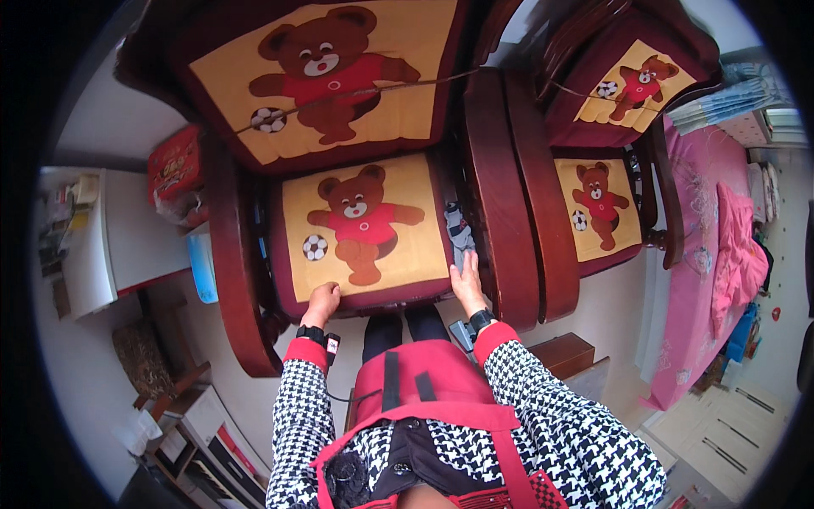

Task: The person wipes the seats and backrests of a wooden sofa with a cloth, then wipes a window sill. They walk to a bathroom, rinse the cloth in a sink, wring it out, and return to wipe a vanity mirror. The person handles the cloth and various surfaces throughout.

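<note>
A padded seat cushion (422,184), maroon with a yellow panel showing a brown teddy bear and a football, lies in a dark wooden chair before me. My left hand (323,304) rests at the cushion's front-left edge with its fingers curled; whether they grip the edge is hidden. At the front-right side, my right hand (468,283) is stretched out, fingers extended and thumb apart. Its fingertips reach the near end of a crumpled grey cloth (458,229), which lies in the gap between the cushion and the wooden armrest (496,191).
Behind the seat rises a matching bear-patterned backrest (407,38), crossed by a thin cord. A second such chair (598,203) stands to the right, with a pink-covered bed (687,254) beyond. At left are a red bag (175,162), a blue-and-white box (202,264) and a white cabinet (143,229).
</note>
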The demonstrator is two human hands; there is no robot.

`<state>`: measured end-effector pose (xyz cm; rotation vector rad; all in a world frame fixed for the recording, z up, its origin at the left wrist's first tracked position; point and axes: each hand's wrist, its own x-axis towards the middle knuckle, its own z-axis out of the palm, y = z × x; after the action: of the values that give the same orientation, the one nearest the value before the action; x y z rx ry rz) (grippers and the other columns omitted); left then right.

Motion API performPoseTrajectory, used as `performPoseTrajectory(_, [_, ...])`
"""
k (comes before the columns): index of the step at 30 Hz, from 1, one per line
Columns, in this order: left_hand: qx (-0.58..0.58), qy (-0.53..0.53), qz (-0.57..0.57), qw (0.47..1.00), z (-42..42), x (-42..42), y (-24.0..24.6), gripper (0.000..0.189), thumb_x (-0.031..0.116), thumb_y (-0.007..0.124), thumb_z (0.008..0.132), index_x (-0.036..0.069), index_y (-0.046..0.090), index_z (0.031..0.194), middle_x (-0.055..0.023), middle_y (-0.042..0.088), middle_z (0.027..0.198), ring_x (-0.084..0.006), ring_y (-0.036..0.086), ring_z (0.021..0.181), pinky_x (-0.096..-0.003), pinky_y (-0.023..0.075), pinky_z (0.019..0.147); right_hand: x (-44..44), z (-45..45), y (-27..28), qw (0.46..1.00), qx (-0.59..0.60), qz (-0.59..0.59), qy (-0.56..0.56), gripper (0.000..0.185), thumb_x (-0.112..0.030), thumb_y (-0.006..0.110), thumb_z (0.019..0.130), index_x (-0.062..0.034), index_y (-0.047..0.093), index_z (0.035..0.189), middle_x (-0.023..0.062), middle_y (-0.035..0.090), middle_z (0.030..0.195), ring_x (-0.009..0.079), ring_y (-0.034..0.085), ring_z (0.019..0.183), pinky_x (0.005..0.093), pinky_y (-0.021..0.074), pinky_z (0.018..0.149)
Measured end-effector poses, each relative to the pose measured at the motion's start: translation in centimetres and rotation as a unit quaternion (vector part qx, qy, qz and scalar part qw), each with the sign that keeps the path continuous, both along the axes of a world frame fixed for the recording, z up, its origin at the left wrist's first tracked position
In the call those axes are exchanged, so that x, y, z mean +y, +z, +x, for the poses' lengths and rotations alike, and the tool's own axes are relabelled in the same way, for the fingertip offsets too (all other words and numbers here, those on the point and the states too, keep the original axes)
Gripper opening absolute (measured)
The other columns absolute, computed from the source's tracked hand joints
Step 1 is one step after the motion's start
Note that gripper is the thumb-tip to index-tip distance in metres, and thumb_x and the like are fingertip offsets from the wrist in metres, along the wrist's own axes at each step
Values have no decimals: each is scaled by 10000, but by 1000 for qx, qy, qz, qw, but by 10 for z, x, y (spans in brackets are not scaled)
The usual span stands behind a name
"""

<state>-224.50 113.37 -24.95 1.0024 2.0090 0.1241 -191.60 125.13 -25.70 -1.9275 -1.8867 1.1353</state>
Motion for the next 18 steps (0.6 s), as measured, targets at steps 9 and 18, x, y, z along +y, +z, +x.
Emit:
performPoseTrajectory(9, [44,-57,3,997,-5,54,-57,411,302,704,653,19,517,883,-174,595,824,-337,573,792,-401,457,694,81,-34,-71,986,-109,-120,48,611,-477,204,880,-61,272,1322,132,267,1372,340,229,1259,414,149,1025])
performPoseTrajectory(18, [22,-71,11,997,-11,57,-61,422,305,712,643,8,504,859,-196,583,805,-354,565,782,-419,454,689,233,-103,-130,994,-75,20,79,612,-459,204,871,-8,352,1258,206,356,1287,345,339,1185,404,282,972])
